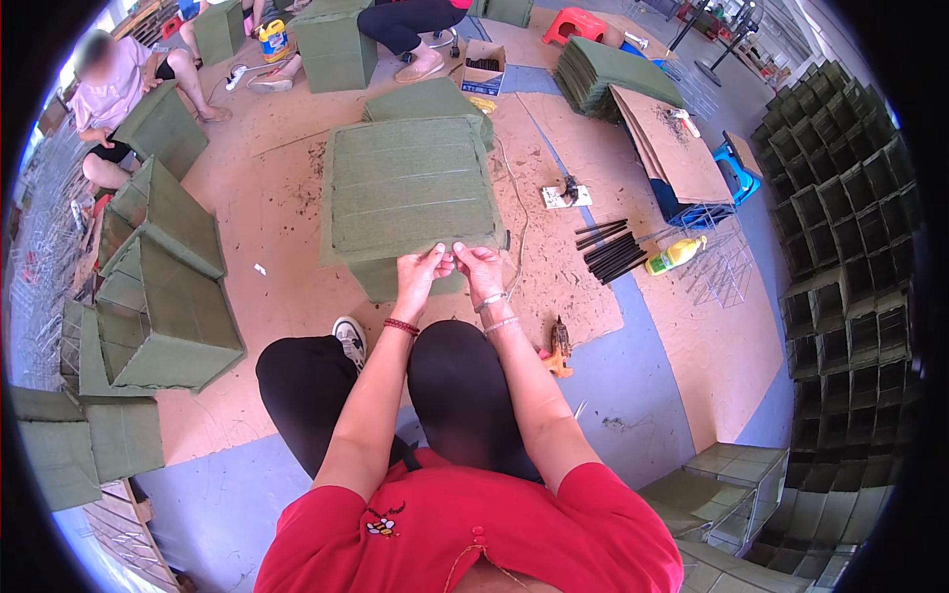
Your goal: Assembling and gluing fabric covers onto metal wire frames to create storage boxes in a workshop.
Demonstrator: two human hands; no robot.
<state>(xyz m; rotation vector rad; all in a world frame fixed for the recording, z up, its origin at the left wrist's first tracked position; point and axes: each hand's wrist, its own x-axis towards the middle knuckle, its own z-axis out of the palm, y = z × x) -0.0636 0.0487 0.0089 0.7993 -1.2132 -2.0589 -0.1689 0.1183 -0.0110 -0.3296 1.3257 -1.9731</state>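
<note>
In front of me stands a box covered in green mesh fabric (410,183), with thin lines running across its top. At the near edge of that top, my left hand (420,277) and my right hand (481,272) almost meet, thumbs and fingers pinched. Whatever lies between the fingertips is too small to make out. A red bracelet circles my left wrist, and lighter ones are on the right. On the floor by my right knee lies an orange tool with a dark nozzle, like a glue gun (559,348). A pale cord (516,198) runs beside the box.
Black sticks (608,252) and a yellow bottle (675,255) lie to the right. Green boxes (173,326) stand at left; many more are stacked along the right wall (840,237). A seated person (124,89) handles another box at far left. Cardboard sheets (672,148) rest on a blue stool.
</note>
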